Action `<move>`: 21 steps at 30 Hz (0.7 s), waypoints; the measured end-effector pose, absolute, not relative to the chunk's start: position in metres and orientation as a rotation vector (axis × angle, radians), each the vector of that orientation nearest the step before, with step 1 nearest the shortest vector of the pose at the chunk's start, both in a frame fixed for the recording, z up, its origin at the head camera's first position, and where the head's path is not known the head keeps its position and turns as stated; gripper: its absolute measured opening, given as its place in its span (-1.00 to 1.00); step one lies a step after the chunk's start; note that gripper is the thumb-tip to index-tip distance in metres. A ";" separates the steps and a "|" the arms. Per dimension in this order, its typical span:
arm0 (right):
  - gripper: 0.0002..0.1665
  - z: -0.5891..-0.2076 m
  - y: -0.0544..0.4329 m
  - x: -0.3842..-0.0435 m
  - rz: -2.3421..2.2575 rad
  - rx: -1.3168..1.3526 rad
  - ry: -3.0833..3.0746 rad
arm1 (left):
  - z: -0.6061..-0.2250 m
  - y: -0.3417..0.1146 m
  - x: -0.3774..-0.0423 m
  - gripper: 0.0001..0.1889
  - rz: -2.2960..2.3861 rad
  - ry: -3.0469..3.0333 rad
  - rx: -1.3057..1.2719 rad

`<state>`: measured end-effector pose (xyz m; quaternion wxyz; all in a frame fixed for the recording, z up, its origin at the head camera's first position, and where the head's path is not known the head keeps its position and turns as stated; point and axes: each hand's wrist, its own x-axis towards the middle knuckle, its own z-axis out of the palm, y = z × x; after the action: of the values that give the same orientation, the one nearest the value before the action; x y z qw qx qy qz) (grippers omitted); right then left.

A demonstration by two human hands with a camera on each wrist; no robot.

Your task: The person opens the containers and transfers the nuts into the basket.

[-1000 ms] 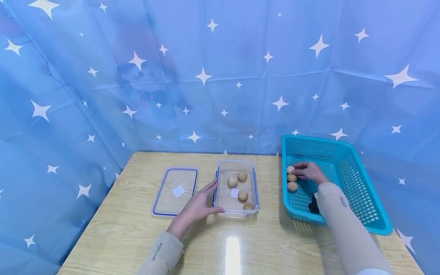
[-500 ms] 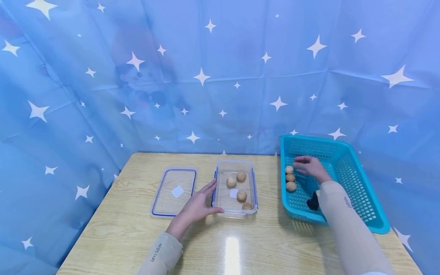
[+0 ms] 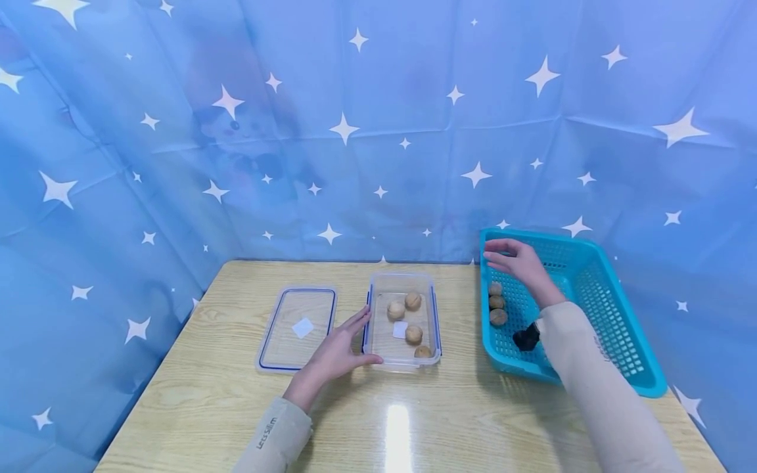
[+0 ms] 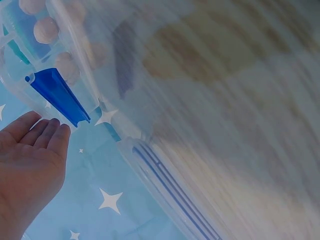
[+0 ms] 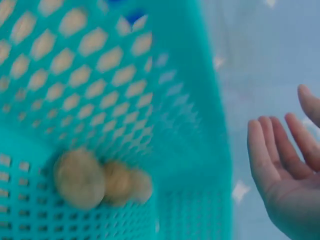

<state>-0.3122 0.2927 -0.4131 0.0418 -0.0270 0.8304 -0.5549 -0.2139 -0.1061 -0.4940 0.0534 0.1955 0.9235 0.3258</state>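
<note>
My left hand (image 3: 336,357) spreads its fingers and thumb along the left side of a clear plastic food container (image 3: 378,358) with blue-edged sides. Inside that container lie several walnuts (image 3: 413,334) and a small white square (image 3: 399,330). In the left wrist view, the fingertips are beside a blue locking flap (image 4: 59,97). My right hand (image 3: 520,263) is raised over the back left of a turquoise basket (image 3: 635,315), fingers extended and holding nothing. Three walnuts (image 3: 497,317) sit in a row inside, along the basket's left wall; they are blurred in the right wrist view.
Left of the container, the blue-sealed lid (image 3: 298,348) lies flat with a white square (image 3: 303,328) on it. A wooden table (image 3: 449,420) carries everything. Behind it hangs a blue star-patterned curtain (image 3: 402,79).
My right hand has drawn away from the far walnut in the basket and risen toward the back left rim, with nothing in it. The left hand stays at the container.
</note>
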 end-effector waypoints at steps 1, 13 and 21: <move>-0.22 -0.409 0.288 -0.311 -1.695 -0.099 2.545 | -0.494 -0.106 -0.214 0.04 0.987 2.809 0.595; -0.36 -0.385 0.225 -0.287 -1.721 -0.309 2.569 | -0.494 -0.106 -0.213 0.04 0.990 2.820 0.604; -0.41 -0.403 0.182 -0.276 -1.794 -0.336 2.505 | -0.495 -0.106 -0.214 0.03 1.003 2.823 0.619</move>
<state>-0.2760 0.1825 -0.4034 0.0212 -0.1082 0.8080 -0.5788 -0.2138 -0.1062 -0.4946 0.0413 0.2021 0.9221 0.3275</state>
